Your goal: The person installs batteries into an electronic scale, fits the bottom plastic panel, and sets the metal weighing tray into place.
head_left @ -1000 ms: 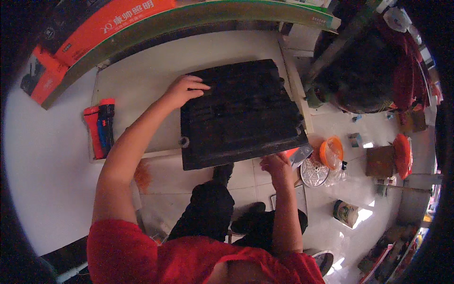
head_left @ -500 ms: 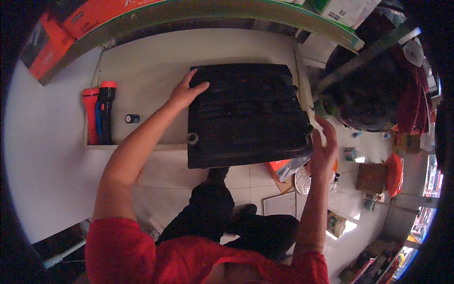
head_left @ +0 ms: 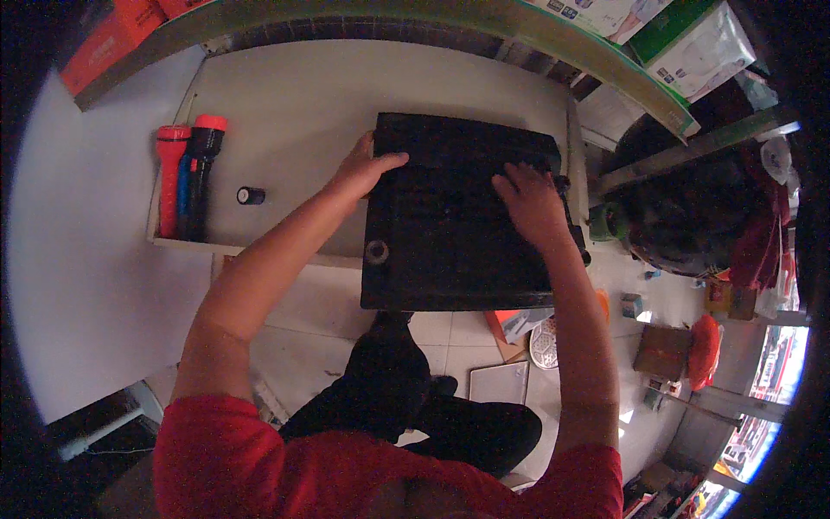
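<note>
A broad, flat black plastic case (head_left: 458,246) rests on the pale shelf and juts out over its front edge. Its face is ribbed, with a grey ring at the near left corner. My left hand (head_left: 361,169) grips the case's left edge, thumb on top and fingers partly hidden behind the side. On the right part of the face lies my right hand (head_left: 534,206), fingers stretched out and apart, touching the surface without gripping it. Details of the dark face are hard to make out.
Left on the shelf (head_left: 303,95) lie a red flashlight (head_left: 171,182), a black flashlight (head_left: 201,177) and a small dark cylinder (head_left: 251,195). An upper ledge (head_left: 380,19) holds boxes. Cartons (head_left: 664,348) and a white perforated piece (head_left: 543,344) are on the floor at right.
My right hand has left the case's right edge and moved inward onto its face. My left hand still holds the left edge. The whole view has shifted slightly.
</note>
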Tool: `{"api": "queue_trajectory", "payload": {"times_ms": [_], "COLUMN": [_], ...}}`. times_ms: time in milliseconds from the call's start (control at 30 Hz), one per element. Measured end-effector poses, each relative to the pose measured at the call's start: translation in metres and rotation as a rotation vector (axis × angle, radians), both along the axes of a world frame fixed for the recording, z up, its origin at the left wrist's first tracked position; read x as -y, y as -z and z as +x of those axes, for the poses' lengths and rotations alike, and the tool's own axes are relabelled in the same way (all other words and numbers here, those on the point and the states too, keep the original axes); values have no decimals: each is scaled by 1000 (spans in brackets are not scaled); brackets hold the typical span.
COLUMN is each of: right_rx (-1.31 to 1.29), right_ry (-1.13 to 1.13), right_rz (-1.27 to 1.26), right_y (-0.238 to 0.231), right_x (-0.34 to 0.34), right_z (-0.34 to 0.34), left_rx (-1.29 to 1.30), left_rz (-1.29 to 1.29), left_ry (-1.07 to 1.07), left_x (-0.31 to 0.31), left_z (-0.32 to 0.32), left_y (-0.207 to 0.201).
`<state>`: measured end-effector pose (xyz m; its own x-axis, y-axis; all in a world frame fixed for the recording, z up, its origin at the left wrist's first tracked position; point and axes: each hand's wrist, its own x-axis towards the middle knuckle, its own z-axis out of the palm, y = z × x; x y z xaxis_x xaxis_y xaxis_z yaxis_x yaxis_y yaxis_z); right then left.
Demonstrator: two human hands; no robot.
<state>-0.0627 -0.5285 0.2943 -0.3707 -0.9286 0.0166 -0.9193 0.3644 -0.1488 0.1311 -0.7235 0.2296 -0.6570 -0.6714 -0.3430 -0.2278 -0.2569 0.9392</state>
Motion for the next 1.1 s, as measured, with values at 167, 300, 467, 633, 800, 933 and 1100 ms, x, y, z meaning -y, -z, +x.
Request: {"api": "queue_trajectory", "payload": {"times_ms": [167, 300, 467, 633, 800, 933, 1100], "right_rx": [104, 92, 193, 144, 171, 134, 125], "right_ry": [27, 60, 47, 33, 59, 62, 69], "right_rz": [-134, -130, -267, -336, -210, -218, -224], "right_y": [5, 3, 9, 11, 3, 8, 13], "right_x": [1, -3, -1, -1, -9, -10, -10], "right_z": [-2, -15, -18, -15, -20, -26, -27], "left_rx": [-114, -43, -75, -50, 53, -112, -104], "left_rz": [188, 332, 299, 86, 146, 243, 168], "left_ry": [-47, -94, -51, -42, -163, -51, -11], "left_x": [4, -19, 0, 4, -13, 0, 6], "left_z": [-5, -12, -15, -16, -20, -24, -25], "left_y": [9, -50, -13, -5, -25, 3, 9]}}
